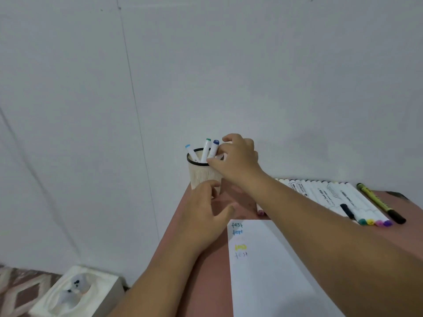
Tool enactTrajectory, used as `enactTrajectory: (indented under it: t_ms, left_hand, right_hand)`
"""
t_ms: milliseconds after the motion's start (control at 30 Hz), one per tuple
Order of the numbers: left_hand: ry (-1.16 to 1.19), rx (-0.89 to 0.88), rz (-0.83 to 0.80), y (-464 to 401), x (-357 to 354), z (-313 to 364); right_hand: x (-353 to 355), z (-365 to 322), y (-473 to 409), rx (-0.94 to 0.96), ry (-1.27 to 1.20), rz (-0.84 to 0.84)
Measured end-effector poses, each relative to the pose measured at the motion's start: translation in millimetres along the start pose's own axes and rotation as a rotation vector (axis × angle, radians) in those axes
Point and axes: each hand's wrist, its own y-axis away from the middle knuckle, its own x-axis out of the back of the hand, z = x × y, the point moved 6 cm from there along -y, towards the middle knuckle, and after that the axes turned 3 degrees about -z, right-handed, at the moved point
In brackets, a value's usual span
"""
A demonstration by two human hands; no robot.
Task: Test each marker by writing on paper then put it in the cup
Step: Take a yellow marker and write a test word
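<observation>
Home room: plain wall [274, 76], patterned floor [13, 284].

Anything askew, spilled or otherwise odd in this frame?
Nothing spilled or damaged. One oddity: a black-capped marker lies slanted across the tidy row of white markers, out of line with them. The cup stands upright at the table's far corner, near the edge.

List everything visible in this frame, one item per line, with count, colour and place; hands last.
cup: one, cream with black rim, table's far corner
markers in cup: three visible, white; light blue, green, dark blue caps
markers in row: many, white, table right
yellow pen: one, black cap, right of row
paper: one, white, five "test" lines
table: reddish-brown
tissue box: one, white, floor
left hand: at cup's base
right hand: at cup's rim, fingers curled
</observation>
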Motion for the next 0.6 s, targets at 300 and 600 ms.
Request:
enactTrajectory:
  t_ms: [300, 600]
  left_hand:
    - [-0.010, -0.083, -0.163, 3.5, -30.7, 9.7]
    - [0.029, -0.101, -0.158, 1.4, -35.8, 1.3]
  right_hand:
    - [33.4, 85.7, 41.9, -0.336, -0.025, -0.008]
    - [-7.4, 81.7, 50.3, -0.269, 0.464, -0.248]
